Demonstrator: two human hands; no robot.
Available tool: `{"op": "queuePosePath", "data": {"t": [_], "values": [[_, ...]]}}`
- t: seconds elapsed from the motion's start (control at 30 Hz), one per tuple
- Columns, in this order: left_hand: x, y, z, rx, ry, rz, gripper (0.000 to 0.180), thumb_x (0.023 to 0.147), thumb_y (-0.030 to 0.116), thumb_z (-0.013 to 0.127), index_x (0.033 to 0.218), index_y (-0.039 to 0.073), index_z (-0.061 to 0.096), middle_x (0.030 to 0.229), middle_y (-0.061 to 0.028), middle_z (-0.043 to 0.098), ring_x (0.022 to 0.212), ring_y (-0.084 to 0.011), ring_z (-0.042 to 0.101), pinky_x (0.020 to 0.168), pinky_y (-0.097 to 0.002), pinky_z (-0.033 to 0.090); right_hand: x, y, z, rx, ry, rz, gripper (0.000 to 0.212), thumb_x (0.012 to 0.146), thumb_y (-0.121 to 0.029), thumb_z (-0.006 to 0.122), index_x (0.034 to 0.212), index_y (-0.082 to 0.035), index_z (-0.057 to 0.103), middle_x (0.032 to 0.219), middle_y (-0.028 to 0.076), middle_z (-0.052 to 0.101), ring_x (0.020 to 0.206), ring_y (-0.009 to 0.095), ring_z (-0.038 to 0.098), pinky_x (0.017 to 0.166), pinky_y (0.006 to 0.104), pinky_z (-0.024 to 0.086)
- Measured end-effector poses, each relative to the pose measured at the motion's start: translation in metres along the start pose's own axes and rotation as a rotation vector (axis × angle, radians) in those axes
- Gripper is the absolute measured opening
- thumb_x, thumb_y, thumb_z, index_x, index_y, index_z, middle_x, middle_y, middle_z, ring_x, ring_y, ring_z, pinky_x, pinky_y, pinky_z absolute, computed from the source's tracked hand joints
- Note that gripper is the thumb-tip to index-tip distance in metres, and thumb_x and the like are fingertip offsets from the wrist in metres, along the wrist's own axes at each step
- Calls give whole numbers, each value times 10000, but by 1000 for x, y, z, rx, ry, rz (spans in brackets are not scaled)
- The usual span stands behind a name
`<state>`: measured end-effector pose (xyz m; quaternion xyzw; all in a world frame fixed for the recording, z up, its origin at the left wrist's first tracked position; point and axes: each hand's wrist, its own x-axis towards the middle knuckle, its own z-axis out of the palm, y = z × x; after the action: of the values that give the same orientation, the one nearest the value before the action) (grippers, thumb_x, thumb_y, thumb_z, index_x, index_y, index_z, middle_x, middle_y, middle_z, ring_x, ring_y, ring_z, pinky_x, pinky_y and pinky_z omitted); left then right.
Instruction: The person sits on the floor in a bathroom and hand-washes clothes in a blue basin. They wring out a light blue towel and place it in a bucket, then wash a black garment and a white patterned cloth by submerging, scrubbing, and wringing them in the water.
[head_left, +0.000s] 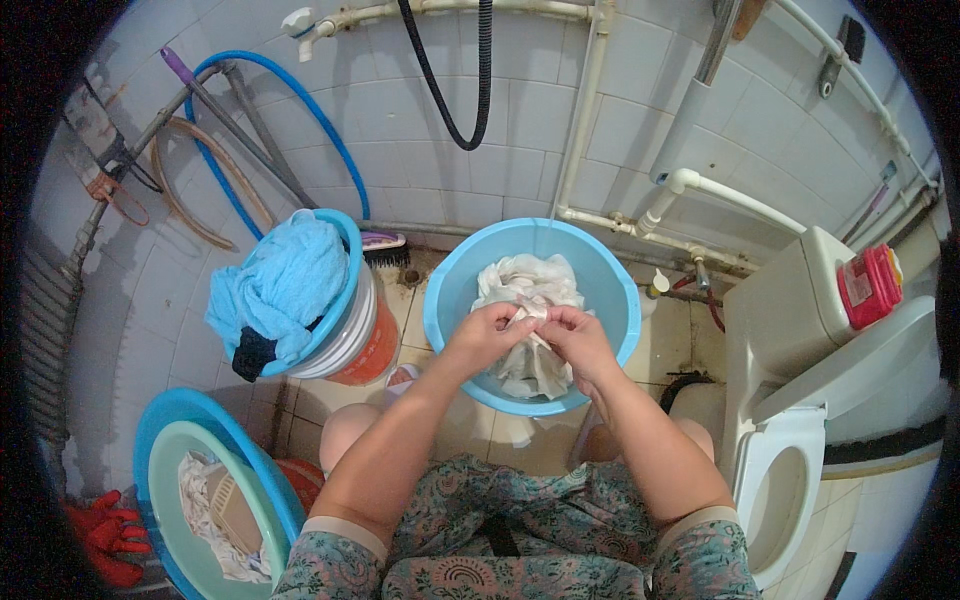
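Observation:
Both my hands meet over a light blue basin (435,330) on the tiled floor. My left hand (490,332) pinches a piece of wet white cloth (533,308) between thumb and fingers. From the other side, my right hand (572,338) grips the same cloth, its fingertips close to the left ones. More of the white cloth lies bunched in the basin beneath and around my hands, some toward the far side and some toward me. Whether the held part belongs to the same garment as the rest, I cannot tell.
On the left, blue laundry (285,280) hangs over a basin atop an orange bucket (370,350). Nearer stands a pale green basin (165,500) with cloth and a beige scrubber inside. Red rubber gloves (108,540) lie beside it. A toilet (745,450) is at right, a brush (385,248) behind.

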<state>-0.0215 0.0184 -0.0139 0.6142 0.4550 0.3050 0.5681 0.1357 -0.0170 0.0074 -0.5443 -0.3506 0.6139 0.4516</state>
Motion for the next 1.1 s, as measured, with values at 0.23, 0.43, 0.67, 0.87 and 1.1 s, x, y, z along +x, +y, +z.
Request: {"op": "queuePosePath", "data": {"t": [0.23, 0.43, 0.67, 0.87, 1.1], "values": [[-1, -2, -2, -60, 20, -24, 247, 824, 234, 601, 886, -5, 598, 759, -34, 605, 686, -80, 530, 630, -235, 436, 1, 2, 2, -4, 0, 30, 77, 756, -76, 642, 810, -36, 604, 736, -9, 574, 622, 58, 485, 545, 199, 377], [2, -5, -4, -160, -35, -42, 232, 829, 198, 593, 922, -15, 576, 795, -37, 608, 715, -89, 545, 648, -240, 446, 17, 26, -5, -131, 34, -160, 99, 746, -83, 657, 814, -31, 607, 734, -7, 569, 647, 71, 486, 591, 207, 396], [0, -3, -3, -339, 39, -107, 188, 827, 143, 592, 936, -8, 562, 845, -56, 613, 743, -93, 554, 668, -232, 450, 7, 8, 0, -24, 45, -17, 98, 754, -63, 650, 843, -36, 618, 734, -7, 587, 591, 45, 488, 499, 175, 356], [2, -12, 0, -436, 52, -47, 204, 824, 142, 594, 956, -9, 557, 837, -49, 614, 730, -98, 559, 670, -235, 448, 14, 14, -1, 36, 59, 36, 89, 745, -48, 639, 827, -36, 607, 708, -5, 582, 555, 52, 480, 477, 177, 353], [5, -13, -4, -33, 62, -19, 202, 809, 152, 600, 921, -14, 570, 803, -62, 616, 712, -103, 558, 640, -239, 446, 9, 12, 5, 40, 94, 0, 88, 738, -46, 635, 808, -53, 582, 688, -15, 561, 543, 49, 469, 470, 175, 349]]}}
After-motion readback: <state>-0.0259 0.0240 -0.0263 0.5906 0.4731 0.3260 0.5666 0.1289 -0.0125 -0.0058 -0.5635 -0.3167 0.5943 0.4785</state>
